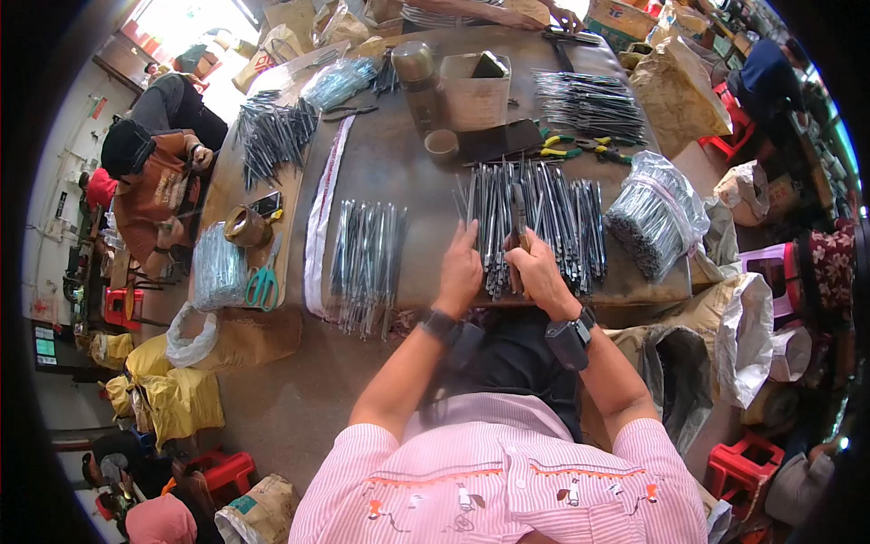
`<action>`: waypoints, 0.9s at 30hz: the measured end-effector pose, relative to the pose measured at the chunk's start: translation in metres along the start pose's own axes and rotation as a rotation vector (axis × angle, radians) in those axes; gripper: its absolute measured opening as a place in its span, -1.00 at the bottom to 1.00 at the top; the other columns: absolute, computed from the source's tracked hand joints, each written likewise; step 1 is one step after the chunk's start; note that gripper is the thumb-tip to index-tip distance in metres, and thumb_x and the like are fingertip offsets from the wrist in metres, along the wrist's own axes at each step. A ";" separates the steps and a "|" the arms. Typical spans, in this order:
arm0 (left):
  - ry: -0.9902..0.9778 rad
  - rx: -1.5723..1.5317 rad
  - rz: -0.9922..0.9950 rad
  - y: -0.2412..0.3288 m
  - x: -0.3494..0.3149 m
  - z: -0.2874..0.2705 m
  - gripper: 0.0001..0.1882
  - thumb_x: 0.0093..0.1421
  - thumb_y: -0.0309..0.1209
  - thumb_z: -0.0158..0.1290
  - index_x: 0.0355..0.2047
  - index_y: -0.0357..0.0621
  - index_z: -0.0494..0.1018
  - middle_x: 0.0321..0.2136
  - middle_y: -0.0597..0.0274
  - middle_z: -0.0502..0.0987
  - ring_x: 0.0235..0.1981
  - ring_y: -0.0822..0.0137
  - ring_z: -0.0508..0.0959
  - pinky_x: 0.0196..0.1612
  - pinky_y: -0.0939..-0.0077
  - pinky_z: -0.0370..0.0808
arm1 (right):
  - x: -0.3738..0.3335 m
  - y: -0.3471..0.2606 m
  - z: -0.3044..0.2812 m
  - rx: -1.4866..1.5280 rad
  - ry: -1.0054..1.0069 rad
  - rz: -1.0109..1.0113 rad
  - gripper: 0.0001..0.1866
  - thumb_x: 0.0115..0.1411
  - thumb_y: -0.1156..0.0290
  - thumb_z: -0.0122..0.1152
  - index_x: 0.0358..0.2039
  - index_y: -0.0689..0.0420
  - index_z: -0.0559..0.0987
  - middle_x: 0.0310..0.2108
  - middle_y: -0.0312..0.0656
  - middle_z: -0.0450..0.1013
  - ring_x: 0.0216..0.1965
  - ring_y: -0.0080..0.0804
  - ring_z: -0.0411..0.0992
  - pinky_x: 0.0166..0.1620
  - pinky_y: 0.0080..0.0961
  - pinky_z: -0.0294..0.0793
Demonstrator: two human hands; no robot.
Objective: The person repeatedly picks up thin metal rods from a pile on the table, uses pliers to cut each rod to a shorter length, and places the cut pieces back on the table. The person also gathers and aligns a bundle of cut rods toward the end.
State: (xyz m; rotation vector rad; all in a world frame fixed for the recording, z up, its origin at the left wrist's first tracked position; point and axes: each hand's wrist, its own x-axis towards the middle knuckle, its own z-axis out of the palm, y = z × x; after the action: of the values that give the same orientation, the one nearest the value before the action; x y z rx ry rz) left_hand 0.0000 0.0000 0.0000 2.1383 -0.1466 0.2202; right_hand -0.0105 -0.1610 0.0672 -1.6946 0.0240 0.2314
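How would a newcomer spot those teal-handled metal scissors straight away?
Start at the big brown worktable and go to its near left corner, beyond the long, narrow white strip. There the teal-handled metal scissors lie between that strip and a bundle of silvery rods in clear plastic, nearer than a round brown roll. Their two teal finger loops set them apart from silver, white and brown neighbours.

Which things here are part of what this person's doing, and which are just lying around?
Seemingly in use:
- central pile of thin metal-looking pieces, at both hands
- narrow tool in the right hand, its kind unclear

Apparently just lying about:
- flask
- translucent tub
- teal-handled scissors
- tape roll
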 end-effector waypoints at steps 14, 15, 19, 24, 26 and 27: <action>0.052 -0.401 -0.302 0.025 -0.006 -0.035 -0.56 0.23 -0.28 -0.04 0.00 -0.39 0.41 -0.21 -0.14 0.58 -0.17 0.05 0.57 -0.04 0.29 0.45 | 0.008 -0.001 0.035 0.330 -0.007 0.053 -0.66 0.08 0.47 -0.02 -0.11 0.25 0.48 -0.42 -0.36 0.34 -0.44 -0.62 0.27 -0.37 -0.67 0.33; 0.045 -0.319 -0.305 0.027 -0.004 -0.036 -0.53 0.24 -0.23 -0.01 -0.01 -0.39 0.41 -0.21 -0.16 0.57 -0.17 0.00 0.57 -0.03 0.27 0.44 | 0.007 -0.002 0.031 0.433 -0.034 0.087 -0.60 0.09 0.47 -0.01 -0.03 0.29 0.48 -0.41 -0.40 0.35 -0.46 -0.62 0.27 -0.42 -0.66 0.32; -0.036 0.077 -0.154 0.028 -0.002 -0.020 -0.25 0.16 -0.03 0.12 0.14 -0.42 0.24 0.07 -0.29 0.40 0.08 -0.14 0.43 0.13 0.18 0.34 | -0.006 -0.004 0.009 0.542 0.097 0.049 -0.71 0.08 0.49 -0.04 -0.19 0.30 0.48 -0.17 -0.17 0.43 -0.18 -0.46 0.39 -0.10 -0.62 0.38; -0.015 0.166 -0.293 0.004 0.010 -0.008 -0.19 0.22 -0.11 0.02 0.25 -0.52 0.06 0.24 -0.38 0.17 0.28 -0.18 0.19 0.33 0.21 0.13 | -0.021 0.004 -0.029 0.652 0.199 -0.069 -0.73 0.04 0.59 -0.13 -0.25 0.43 0.43 0.09 0.19 0.33 0.21 0.00 0.28 0.35 -0.24 0.12; -0.006 0.157 -0.278 -0.008 0.012 -0.014 -0.24 0.26 -0.15 -0.04 0.26 -0.51 0.05 0.24 -0.36 0.17 0.29 -0.17 0.18 0.33 0.21 0.11 | -0.031 0.007 -0.044 0.657 0.216 -0.064 -0.68 0.04 0.60 -0.15 -0.20 0.45 0.42 0.07 0.22 0.34 0.21 0.03 0.29 0.32 -0.23 0.18; -0.010 0.151 -0.289 -0.013 0.013 -0.016 -0.27 0.27 -0.17 -0.07 0.27 -0.50 0.05 0.24 -0.35 0.17 0.29 -0.16 0.17 0.34 0.21 0.10 | -0.037 0.009 -0.048 0.646 0.206 -0.042 -0.68 0.03 0.60 -0.16 -0.20 0.45 0.42 0.06 0.22 0.35 0.19 0.02 0.30 0.31 -0.24 0.21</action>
State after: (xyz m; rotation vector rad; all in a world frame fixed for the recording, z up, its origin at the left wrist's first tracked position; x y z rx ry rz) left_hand 0.0132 0.0203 0.0010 2.2792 0.1780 0.0522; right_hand -0.0413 -0.2137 0.0706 -1.0673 0.1958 0.0076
